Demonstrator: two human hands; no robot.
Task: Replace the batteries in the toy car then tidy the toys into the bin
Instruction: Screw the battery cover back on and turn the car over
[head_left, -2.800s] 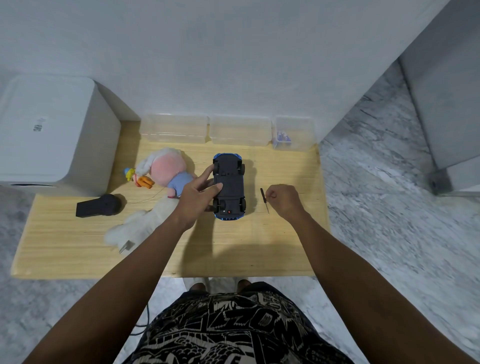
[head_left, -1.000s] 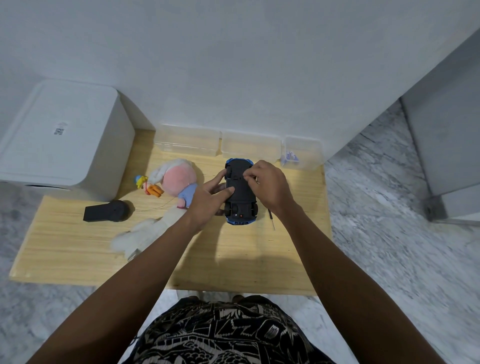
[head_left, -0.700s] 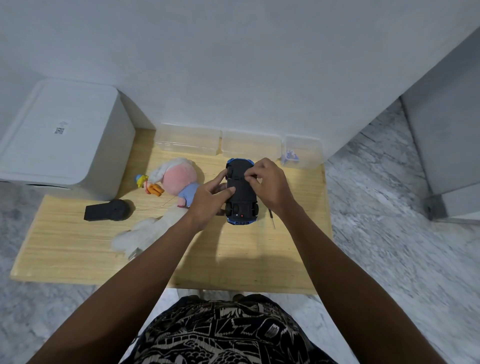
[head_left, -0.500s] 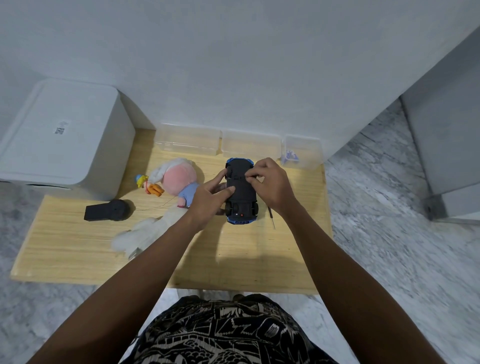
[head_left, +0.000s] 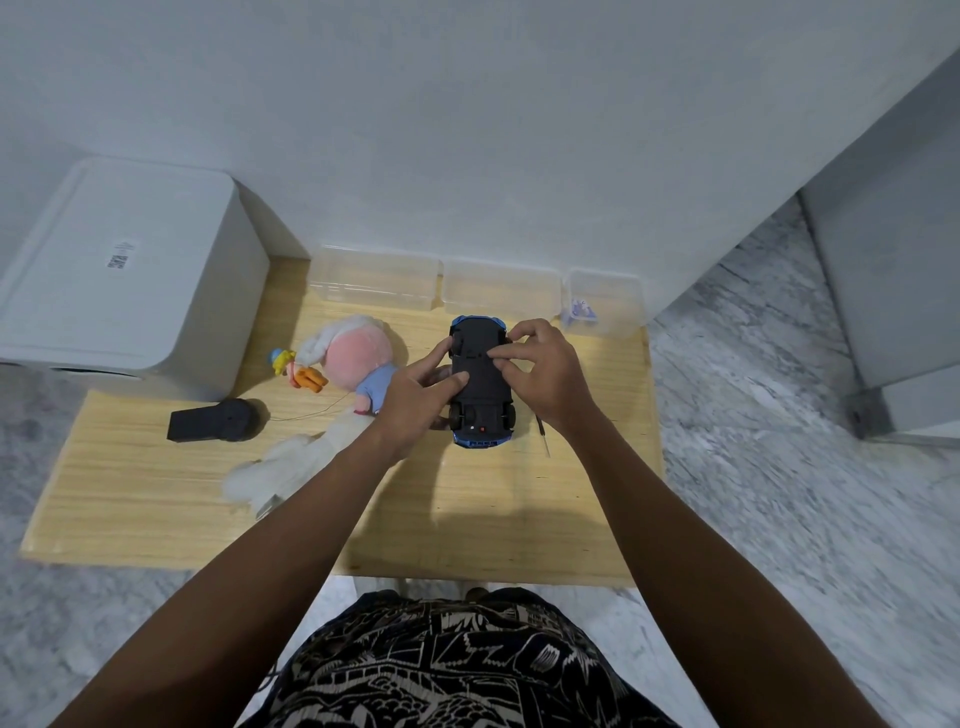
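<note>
both hands (head_left: 540, 376) on upturned toy car (head_left: 480, 382).

Wooden table (head_left: 156, 499) stands on marble floor (head_left: 779, 519), against white wall (head_left: 467, 130). Three clear plastic containers (head_left: 498, 288) line table's far edge; rightmost holds small bluish items, too small to identify. Thin dark tool (head_left: 542, 431) lies flat on table.

home: marble floor (head_left: 779, 467), plush toy (head_left: 353, 358)
</note>
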